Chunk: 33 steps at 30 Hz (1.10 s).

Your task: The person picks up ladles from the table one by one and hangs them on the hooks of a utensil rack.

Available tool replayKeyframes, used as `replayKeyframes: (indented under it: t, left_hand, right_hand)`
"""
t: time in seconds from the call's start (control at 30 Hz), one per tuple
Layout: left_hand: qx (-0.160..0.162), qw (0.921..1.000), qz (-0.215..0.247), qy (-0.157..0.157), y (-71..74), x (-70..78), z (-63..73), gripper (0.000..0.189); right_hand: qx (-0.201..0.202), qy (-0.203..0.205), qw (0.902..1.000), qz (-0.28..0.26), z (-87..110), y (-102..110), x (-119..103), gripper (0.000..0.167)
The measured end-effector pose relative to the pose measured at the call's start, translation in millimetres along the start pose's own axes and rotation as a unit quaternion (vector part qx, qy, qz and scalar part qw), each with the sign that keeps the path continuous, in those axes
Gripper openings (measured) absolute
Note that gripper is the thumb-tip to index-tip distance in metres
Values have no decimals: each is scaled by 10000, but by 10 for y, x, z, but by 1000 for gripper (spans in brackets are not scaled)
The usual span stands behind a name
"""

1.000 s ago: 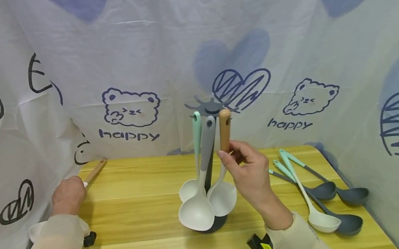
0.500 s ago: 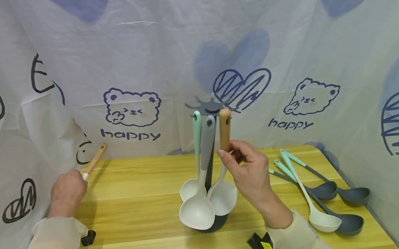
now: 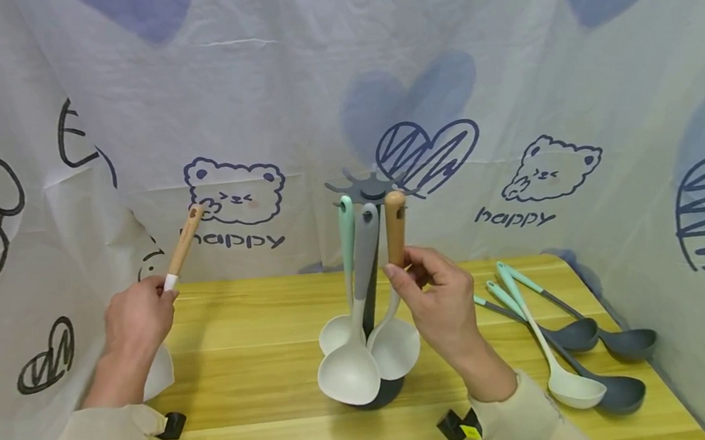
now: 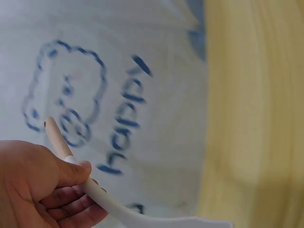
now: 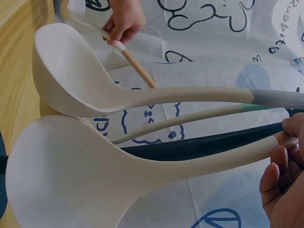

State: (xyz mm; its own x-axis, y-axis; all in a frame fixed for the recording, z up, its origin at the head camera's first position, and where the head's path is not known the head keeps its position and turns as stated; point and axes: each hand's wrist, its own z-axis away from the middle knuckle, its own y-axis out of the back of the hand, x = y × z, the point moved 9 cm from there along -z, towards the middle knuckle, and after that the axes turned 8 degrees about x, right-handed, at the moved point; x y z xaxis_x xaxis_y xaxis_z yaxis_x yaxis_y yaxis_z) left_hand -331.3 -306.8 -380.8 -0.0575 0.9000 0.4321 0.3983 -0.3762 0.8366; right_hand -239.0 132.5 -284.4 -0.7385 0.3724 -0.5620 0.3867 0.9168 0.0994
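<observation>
My left hand (image 3: 138, 318) holds a white ladle with a wooden handle (image 3: 184, 245) by the neck, just below the wood. The handle points up and away; its head is mostly hidden behind the wrist. My right hand (image 3: 443, 300) pinches the lower end of another wooden handle (image 3: 397, 226), belonging to a white ladle (image 3: 397, 350) at the dark grey utensil stand (image 3: 370, 191). Beside it at the stand are a grey-handled white ladle (image 3: 349, 374) and a mint-handled white one (image 3: 333, 333). In the right wrist view, fingers (image 5: 280, 166) meet the ladle's neck.
On the right of the wooden table (image 3: 249, 403) lie several mint-handled ladles: a white one (image 3: 575, 389) and dark grey ones (image 3: 630, 343), partly overlapping. A printed cloth (image 3: 294, 97) encloses the back and sides.
My left hand has lifted the wooden-handled ladle and moved right, towards the stand; its handle now stands steeper. My right hand stays at the stand, holding the same handle.
</observation>
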Motion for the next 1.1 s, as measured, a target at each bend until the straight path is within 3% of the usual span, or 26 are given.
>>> replayKeyframes:
  t: [0.2, 0.43, 0.67, 0.87, 1.1]
  left_hand:
    - [578, 9975, 386, -83, 227, 375, 141, 35]
    - [1047, 9898, 969, -16, 419, 655, 315, 38]
    - [1312, 9748, 1800, 162, 523, 892, 501, 35]
    - [1131, 9631, 2426, 288, 485, 1091, 669, 31]
    - [559, 9599, 2726, 353, 332, 1271, 766, 31]
  right_hand:
    - [-3, -15, 10000, 15, -7, 1, 2, 13]
    - [15, 13, 10000, 19, -12, 1, -5, 13]
    - [27, 42, 10000, -34, -10, 2, -15, 12]
    - [24, 111, 9999, -74, -14, -6, -43, 11]
    - [10, 78, 9999, -88, -10, 3, -34, 13]
